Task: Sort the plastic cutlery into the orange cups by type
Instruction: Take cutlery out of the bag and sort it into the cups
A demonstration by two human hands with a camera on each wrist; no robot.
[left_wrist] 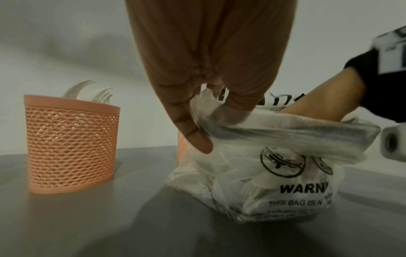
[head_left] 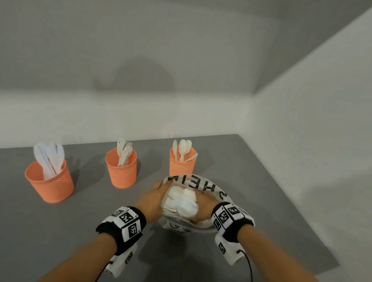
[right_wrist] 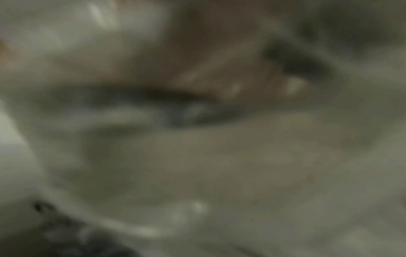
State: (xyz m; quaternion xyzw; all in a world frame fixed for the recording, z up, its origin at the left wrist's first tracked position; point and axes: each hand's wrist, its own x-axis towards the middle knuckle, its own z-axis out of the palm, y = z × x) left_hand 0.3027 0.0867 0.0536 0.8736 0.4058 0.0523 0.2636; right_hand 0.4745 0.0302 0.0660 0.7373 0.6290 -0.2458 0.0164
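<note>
Fingers (left_wrist: 191,132) of the left hand (head_left: 152,200) are pinching the translucent printed plastic bag (left_wrist: 259,182)'s nine-o'clock rim; the right hand (head_left: 203,206) is reaching inside, grip indiscernible.

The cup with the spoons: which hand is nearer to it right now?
Right. The right hand reaches into the plastic bag just in front of the spoon cup; the left hand holds the bag's rim, further left.

Orange cups (left_wrist: 71,144): matt plastic, perforated lattice walls. Cutlery (head_left: 48,158): smooth white plastic. Bag (left_wrist: 259,182): thin, crinkled translucent film, black print. Worktop (head_left: 27,226): smooth grey, faint sheen.
</note>
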